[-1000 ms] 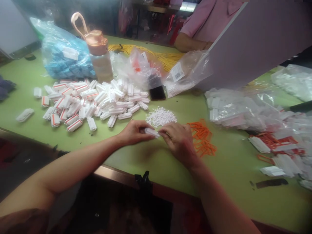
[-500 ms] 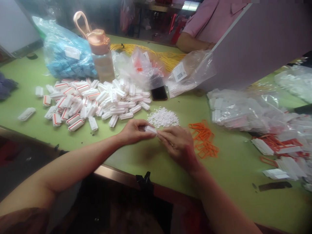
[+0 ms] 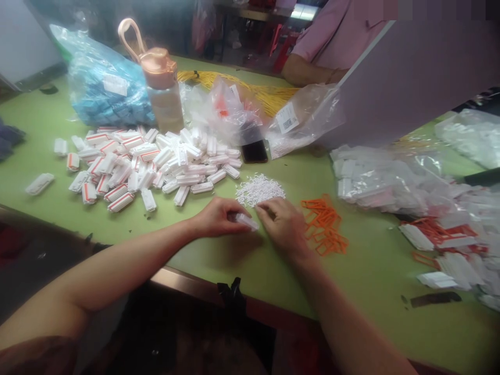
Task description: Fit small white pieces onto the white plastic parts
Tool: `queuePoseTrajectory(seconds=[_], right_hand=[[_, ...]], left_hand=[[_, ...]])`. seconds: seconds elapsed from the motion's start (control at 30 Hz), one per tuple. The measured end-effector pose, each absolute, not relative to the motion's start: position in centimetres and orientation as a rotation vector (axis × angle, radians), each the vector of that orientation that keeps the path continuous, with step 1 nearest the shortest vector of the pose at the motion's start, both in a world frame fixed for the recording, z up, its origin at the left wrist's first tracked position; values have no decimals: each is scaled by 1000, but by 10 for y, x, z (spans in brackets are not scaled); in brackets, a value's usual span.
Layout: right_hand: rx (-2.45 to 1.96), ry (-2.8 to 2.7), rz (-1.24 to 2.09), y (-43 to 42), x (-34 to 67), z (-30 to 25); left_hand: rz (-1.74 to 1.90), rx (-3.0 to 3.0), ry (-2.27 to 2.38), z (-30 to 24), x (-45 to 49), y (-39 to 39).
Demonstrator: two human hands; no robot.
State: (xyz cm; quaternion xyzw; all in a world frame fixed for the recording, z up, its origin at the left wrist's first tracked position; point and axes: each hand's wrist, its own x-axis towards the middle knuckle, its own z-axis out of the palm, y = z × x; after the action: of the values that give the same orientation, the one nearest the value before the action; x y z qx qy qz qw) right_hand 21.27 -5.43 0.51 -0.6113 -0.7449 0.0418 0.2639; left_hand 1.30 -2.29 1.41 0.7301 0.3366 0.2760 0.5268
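Note:
My left hand (image 3: 216, 216) is closed around one end of a small white plastic casing (image 3: 246, 221), held a little above the green table. At the near edge of a heap of tiny white pieces (image 3: 261, 188), my right hand (image 3: 283, 224) has its thumb and fingers pinched together. Whatever lies between those fingertips is too small to make out. Just right of that hand are several orange plastic frames (image 3: 326, 229). A large pile of similar white casings (image 3: 187, 166), some with an orange stripe, lies beyond my left hand.
Behind the casings stand a bottle with a pink lid (image 3: 162, 88) and a bag of blue parts (image 3: 109, 86). A phone (image 3: 255, 151), clear bags (image 3: 307, 120) and yellow cables (image 3: 273, 98) lie farther back. Bagged white parts (image 3: 378, 179) cover the right side. A person's arm (image 3: 308, 70) rests opposite.
My right hand has come away from the casing and its fingertips are at the heap of tiny white pieces. My left hand has lowered slightly toward me, still holding the casing.

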Motion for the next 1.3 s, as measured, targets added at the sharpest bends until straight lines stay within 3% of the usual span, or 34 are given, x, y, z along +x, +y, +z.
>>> queuePoseTrajectory(seconds=[0.3, 1.3], right_hand=[[-1638, -1987, 311, -54, 218, 8], [-1644, -2140, 157, -52, 219, 12]], left_hand=[[685, 1739, 848, 13, 12, -22], [683, 1716, 845, 11, 13, -22]])
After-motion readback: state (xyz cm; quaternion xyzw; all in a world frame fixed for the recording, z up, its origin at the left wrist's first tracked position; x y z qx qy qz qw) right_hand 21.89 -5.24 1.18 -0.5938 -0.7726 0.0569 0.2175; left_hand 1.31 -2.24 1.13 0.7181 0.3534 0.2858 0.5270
